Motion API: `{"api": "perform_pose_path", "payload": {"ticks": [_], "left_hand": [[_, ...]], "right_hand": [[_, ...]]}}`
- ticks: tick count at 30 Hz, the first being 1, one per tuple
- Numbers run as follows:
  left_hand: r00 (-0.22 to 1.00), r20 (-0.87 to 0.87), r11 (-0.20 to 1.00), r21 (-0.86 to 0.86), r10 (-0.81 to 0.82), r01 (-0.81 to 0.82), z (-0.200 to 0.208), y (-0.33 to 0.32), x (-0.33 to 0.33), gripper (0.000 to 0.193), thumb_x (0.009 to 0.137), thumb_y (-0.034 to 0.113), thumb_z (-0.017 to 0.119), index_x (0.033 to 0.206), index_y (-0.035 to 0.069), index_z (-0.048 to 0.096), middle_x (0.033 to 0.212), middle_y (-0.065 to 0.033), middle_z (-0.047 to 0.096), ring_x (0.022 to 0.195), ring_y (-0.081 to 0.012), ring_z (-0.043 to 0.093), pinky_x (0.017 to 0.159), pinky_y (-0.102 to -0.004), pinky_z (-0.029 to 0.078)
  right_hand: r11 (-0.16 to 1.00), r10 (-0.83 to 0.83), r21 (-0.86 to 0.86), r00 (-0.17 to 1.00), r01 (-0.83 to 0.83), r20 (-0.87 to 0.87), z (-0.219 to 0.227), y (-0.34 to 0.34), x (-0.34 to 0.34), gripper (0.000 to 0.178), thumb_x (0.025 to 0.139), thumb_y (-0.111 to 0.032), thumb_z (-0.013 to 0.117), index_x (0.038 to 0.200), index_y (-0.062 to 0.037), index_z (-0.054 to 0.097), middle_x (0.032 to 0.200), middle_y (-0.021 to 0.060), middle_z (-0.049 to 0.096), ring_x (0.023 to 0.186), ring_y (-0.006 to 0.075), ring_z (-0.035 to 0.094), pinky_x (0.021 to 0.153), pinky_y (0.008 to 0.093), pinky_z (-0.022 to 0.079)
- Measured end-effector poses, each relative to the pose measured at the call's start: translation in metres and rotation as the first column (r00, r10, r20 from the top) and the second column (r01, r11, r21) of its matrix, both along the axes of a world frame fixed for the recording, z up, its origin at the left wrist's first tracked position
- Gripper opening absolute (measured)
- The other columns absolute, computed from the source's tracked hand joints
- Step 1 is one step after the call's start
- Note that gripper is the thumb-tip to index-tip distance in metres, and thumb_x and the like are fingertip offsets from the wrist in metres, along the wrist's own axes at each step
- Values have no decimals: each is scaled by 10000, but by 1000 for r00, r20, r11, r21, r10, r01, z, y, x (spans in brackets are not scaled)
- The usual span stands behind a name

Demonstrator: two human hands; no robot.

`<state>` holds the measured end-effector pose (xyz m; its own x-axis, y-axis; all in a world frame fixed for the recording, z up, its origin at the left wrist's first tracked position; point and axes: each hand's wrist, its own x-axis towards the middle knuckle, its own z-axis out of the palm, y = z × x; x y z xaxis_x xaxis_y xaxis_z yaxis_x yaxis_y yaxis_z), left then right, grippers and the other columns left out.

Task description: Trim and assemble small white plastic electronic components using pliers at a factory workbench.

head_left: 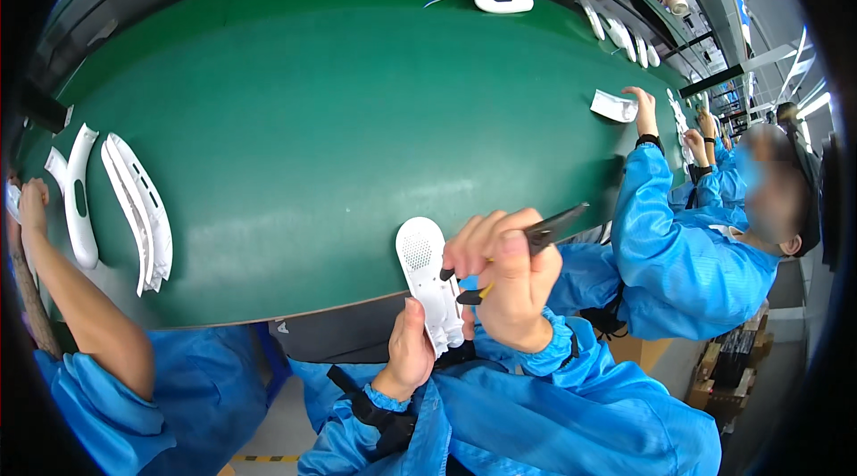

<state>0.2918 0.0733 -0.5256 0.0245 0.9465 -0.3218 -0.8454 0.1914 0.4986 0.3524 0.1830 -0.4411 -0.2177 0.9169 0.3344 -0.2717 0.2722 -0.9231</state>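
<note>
My left hand grips the lower end of a white plastic housing, long and narrow with a rounded, perforated far end. It is held up at the table's front edge, its ribbed inner side partly showing. In my right hand is a pair of pliers with black and yellow handles. Their dark jaws point up and to the right, away from the housing, while the handle ends stick out beside the housing's right edge. Whether the handle ends touch it, I cannot tell.
The green table spreads ahead. On its left lie white curved housings near a co-worker's arm. A co-worker at right, in a blue smock, handles a white piece. White devices stand along the back.
</note>
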Motion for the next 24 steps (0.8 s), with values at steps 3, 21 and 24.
{"api": "perform_pose_path", "payload": {"ticks": [3,21,24], "left_hand": [[1000,7,998,-56,16,-15,2,4,1,671,1057,534,222,1301,-36,479,1001,-140,662,887,-214,654,796,-341,522],[963,-148,919,294,-226,261,-21,-8,-25,557,1064,404,367,1421,-23,352,1286,-154,580,1175,-246,607,1015,-379,479],[913,-336,953,110,-232,283,-3,-25,-25,484,990,154,576,1393,-42,393,1191,-152,649,1114,-219,640,994,-348,473]], "right_hand": [[994,-40,-89,983,57,181,-18,-2,-1,244,1045,-181,451,860,-21,446,665,89,496,596,192,511,587,373,488],[996,83,-42,967,-75,239,-26,20,-6,209,1018,-175,540,914,7,543,687,41,599,627,95,565,563,271,466],[991,101,-109,960,-74,261,-18,22,-7,235,1046,-183,468,894,-3,482,696,84,566,628,150,561,618,314,498]]}}
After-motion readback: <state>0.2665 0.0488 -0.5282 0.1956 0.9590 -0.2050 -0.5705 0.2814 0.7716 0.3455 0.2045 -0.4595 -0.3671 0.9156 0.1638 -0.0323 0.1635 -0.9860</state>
